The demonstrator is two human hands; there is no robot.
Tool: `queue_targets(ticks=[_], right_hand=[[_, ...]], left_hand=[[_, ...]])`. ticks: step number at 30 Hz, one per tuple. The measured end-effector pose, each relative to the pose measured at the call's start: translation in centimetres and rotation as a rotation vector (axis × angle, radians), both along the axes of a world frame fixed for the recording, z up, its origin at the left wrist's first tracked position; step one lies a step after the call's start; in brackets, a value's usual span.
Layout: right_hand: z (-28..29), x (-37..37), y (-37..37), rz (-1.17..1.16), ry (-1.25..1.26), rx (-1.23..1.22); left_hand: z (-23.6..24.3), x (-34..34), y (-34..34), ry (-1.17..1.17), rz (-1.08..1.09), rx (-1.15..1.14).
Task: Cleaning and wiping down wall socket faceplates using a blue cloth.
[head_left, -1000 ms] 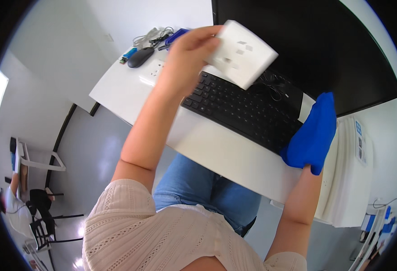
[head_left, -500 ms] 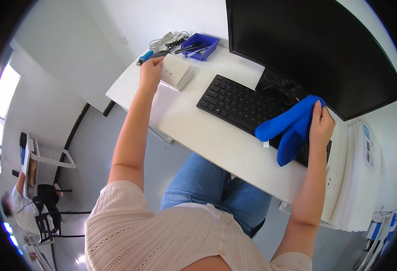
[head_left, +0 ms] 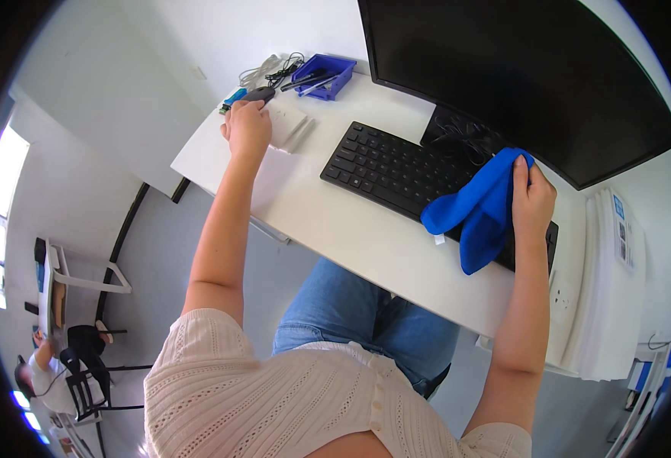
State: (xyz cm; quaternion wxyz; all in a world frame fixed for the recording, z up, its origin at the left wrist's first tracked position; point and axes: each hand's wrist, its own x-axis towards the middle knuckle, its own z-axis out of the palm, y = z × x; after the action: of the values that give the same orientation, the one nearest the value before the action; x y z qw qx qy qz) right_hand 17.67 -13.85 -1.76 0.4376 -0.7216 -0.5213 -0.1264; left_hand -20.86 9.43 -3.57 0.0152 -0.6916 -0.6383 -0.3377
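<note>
Blue cloth (head_left: 479, 204): draped over the right part of the black keyboard (head_left: 385, 172), well in from the desk's near edge, a small white tag (head_left: 439, 239) protruding. Right hand (head_left: 532, 202): fingers pinched on the cloth's upper end. Left hand (head_left: 247, 131): near the desk's far left corner, fingers at the dark mouse (head_left: 262, 94) and partly hiding it; whether they grip it cannot be told. Hands well apart. White square block (head_left: 288, 127): just right of the left hand.

Far left corner: cables (head_left: 260, 73), a small blue item (head_left: 234, 98), and a blue tray (head_left: 344, 81) bearing pens (head_left: 314, 80). Monitor (head_left: 534, 84): dark screen, along the far edge, with a black cable bundle (head_left: 457, 137) before it. Right end: a white stack (head_left: 598, 320).

Surface: white desk (head_left: 335, 237). Room: grey floor (head_left: 175, 259), bright window (head_left: 6, 183), a seated person (head_left: 51, 380) at left.

Markings: a label (head_left: 621, 237) with blue and dark patches on the stack; print too small to tell.
</note>
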Motion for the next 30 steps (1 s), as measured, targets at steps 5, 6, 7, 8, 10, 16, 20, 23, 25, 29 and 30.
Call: queue_targets(ticks=[5, 6, 7, 8, 10, 16, 20, 23, 25, 29, 30], right_hand=[[-0.3, 0.4, 0.0, -0.016, -0.016, -0.014], [-0.4, 0.4, 0.1, -0.009, -0.025, -0.013], [-0.4, 0.4, 0.1, -0.010, -0.024, -0.014], [-0.4, 0.4, 0.0, -0.011, -0.021, -0.027], [-0.4, 0.2, 0.1, -0.011, -0.018, -0.041], [-0.8, 0.4, 0.3, -0.008, -0.023, -0.030], [-0.8, 0.4, 0.3, -0.009, -0.032, -0.028], [-0.8, 0.4, 0.4, -0.008, -0.034, -0.026], [-0.8, 0.4, 0.4, -0.005, -0.039, -0.028], [-0.7, 0.6, 0.4, -0.005, -0.033, -0.055], [-0.7, 0.7, 0.3, -0.010, -0.027, -0.066]], left_hand=[[1.9, 1.7, -1.0, 0.083, 0.035, -0.349], [1.8, 1.7, -1.3, 0.107, -0.025, -0.378], [1.7, 1.7, -1.4, 0.130, -0.086, -0.408], [1.2, 1.6, -1.2, 0.132, -0.088, -0.409], [0.5, 1.2, -0.9, 0.207, -0.125, -0.303], [1.6, 1.9, -0.2, 0.227, -0.091, -0.354], [0.9, 1.4, 0.7, 0.215, -0.099, -0.317], [1.3, 1.7, 0.5, 0.209, -0.106, -0.366], [1.5, 1.5, 1.0, 0.180, -0.126, -0.452], [3.1, 0.4, 1.1, -0.013, -0.149, -0.279], [3.8, 0.5, 0.8, -0.013, -0.152, -0.282]])
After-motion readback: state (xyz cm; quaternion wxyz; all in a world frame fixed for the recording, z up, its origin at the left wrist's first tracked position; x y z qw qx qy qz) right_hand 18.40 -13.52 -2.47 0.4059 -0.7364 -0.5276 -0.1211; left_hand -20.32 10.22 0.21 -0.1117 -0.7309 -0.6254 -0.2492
